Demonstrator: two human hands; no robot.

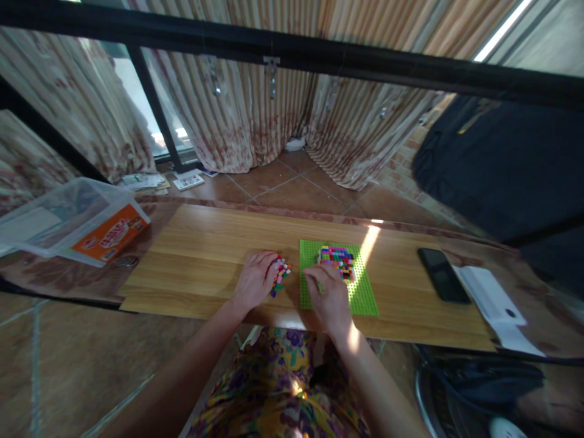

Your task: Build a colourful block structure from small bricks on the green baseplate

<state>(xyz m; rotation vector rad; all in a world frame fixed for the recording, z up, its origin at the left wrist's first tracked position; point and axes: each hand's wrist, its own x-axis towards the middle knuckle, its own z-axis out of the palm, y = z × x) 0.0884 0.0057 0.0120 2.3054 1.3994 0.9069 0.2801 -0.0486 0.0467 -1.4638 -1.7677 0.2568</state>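
Observation:
A green studded baseplate [308,295] lies on the wooden board. On it sits a block of many-coloured small building bricks [340,258], partly hidden by my right hand [329,295]. That hand is over the near left part of the plate, thumb and fingertips drawn together; anything between them is too small to make out. To the left of the plate is a loose pile of small bricks [281,272] in red, white, orange, green and other colours. My left hand [256,277] rests at the pile's left side, its fingers loosely bent and apart along the bricks.
The wooden board [191,261] spans the table. On the right lie a black phone [442,275] and a white object [490,295]. A clear plastic box [68,222] with an orange label stands at the left. A dark bar [292,52] crosses above, before striped curtains [255,115].

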